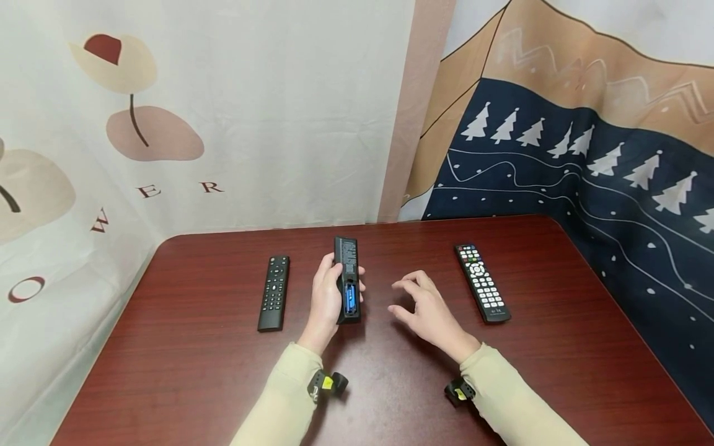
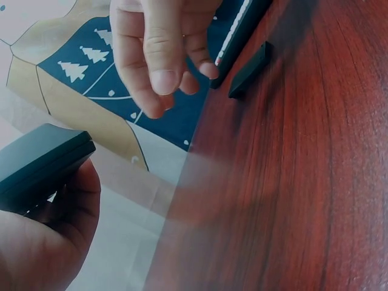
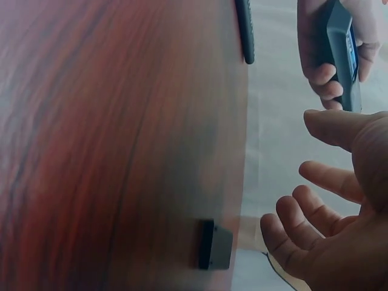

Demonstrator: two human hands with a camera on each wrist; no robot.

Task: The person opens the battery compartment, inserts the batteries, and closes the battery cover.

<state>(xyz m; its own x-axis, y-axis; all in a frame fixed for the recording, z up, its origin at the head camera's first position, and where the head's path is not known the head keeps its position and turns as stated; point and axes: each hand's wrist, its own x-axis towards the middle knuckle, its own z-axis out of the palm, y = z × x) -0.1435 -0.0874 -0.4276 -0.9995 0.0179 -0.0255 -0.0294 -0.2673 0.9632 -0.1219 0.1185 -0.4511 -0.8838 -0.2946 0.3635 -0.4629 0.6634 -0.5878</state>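
My left hand (image 1: 325, 300) grips a black remote control (image 1: 347, 255), back face up, with the thumb on one side and fingertips showing on the other. Its battery compartment lies uncovered near the lower end, and blue batteries (image 1: 350, 298) show inside. To the right of it, my right hand (image 1: 434, 313) hovers over the table, fingers loosely bent with nothing between them. A small dark piece that looks like a battery cover (image 2: 250, 70) lies on the table near the right hand in the left wrist view; in the head view the hand hides it.
A slim black remote (image 1: 274, 294) lies left of the left hand. Another black remote with white buttons (image 1: 482, 284) lies to the right of the right hand. The reddish-brown table (image 1: 184, 371) ends at the back against a printed curtain (image 1: 290, 124).
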